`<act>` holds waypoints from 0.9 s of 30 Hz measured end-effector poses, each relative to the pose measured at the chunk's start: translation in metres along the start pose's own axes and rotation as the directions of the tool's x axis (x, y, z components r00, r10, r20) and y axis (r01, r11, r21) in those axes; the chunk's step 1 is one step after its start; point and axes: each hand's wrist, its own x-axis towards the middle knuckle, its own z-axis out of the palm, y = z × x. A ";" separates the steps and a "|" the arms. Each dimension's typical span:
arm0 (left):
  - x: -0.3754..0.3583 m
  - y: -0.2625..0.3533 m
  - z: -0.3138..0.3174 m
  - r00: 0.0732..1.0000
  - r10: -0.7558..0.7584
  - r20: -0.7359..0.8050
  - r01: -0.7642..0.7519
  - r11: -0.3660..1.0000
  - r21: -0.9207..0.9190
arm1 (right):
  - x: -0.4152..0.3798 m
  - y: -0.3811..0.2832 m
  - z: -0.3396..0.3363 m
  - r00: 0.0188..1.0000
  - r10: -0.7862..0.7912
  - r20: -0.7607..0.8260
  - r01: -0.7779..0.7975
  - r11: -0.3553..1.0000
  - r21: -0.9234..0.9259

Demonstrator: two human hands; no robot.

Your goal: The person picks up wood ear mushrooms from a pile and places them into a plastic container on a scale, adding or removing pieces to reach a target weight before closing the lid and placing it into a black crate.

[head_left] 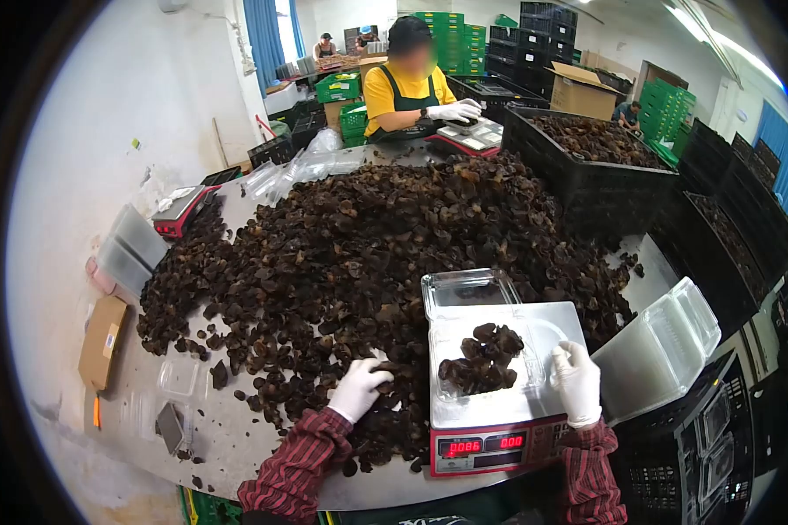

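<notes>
My left hand [359, 390], in a white glove, is at the near edge of a heap of dark wood ear mushrooms [359, 236], fingers curled around some pieces. To its right stands a white electronic scale [547, 325] with a red front and lit red digits reading 0.086 and 0.00. On the scale is an open clear plastic box [446, 325] with several wood ear mushrooms [483, 357] inside, its lid [469, 289] folded back towards the heap. At the scale's right edge is my gloved right hand [576, 383], fingers curled in, with nothing visible in them.
Nested clear boxes [657, 350] lean right of the scale. Black crates [587, 184] stand on the right, one full of mushrooms. A person in a yellow shirt [407, 87] works across the table at another scale [473, 136]. A third scale [184, 210] and a cardboard piece [103, 341] lie left.
</notes>
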 end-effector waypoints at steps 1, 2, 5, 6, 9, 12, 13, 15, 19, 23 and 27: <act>-0.002 -0.008 -0.001 0.998 -0.042 -0.047 0.040 0.998 -0.040 | -0.004 0.000 0.003 1.000 -0.018 0.023 0.019 0.998 -0.060; -0.004 -0.016 -0.002 0.986 -0.125 -0.113 0.106 0.981 -0.162 | -0.006 0.009 0.008 0.993 -0.112 0.039 0.116 0.987 -0.112; 0.006 -0.028 -0.018 0.923 -0.340 -0.182 0.238 0.874 -0.424 | -0.009 0.050 0.032 0.981 -0.152 0.119 0.163 0.983 -0.086; 0.012 -0.024 -0.027 0.917 -0.352 -0.189 0.236 0.859 -0.454 | -0.015 0.024 0.027 0.985 -0.013 0.169 0.016 1.000 -0.021; 0.038 0.014 -0.060 0.925 -0.301 -0.232 0.138 0.834 -0.533 | -0.025 -0.004 0.027 0.970 0.132 0.205 -0.146 0.988 0.054; 0.066 0.086 -0.082 0.955 -0.084 -0.284 -0.075 0.860 -0.505 | -0.034 -0.004 0.030 0.971 0.154 0.180 -0.171 0.982 0.084; 0.073 0.102 -0.081 0.962 0.011 -0.272 -0.147 0.860 -0.489 | -0.036 -0.005 0.031 0.971 0.161 0.176 -0.180 0.979 0.098; 0.085 0.125 -0.073 0.946 0.268 -0.183 -0.320 0.863 -0.390 | -0.042 -0.009 0.034 0.973 0.159 0.167 -0.176 0.980 0.093; 0.091 0.127 -0.051 0.871 0.436 0.226 -0.401 0.897 -0.186 | -0.047 0.006 0.039 0.990 0.089 0.108 -0.092 0.995 0.027; 0.081 0.132 -0.075 0.916 0.347 0.201 -0.246 0.883 -0.400 | -0.052 0.003 0.034 0.996 -0.018 0.084 0.017 1.000 0.013; 0.072 0.134 -0.047 0.922 0.374 0.103 -0.338 0.905 -0.259 | -0.054 -0.015 0.033 0.966 0.149 0.210 -0.180 0.974 0.140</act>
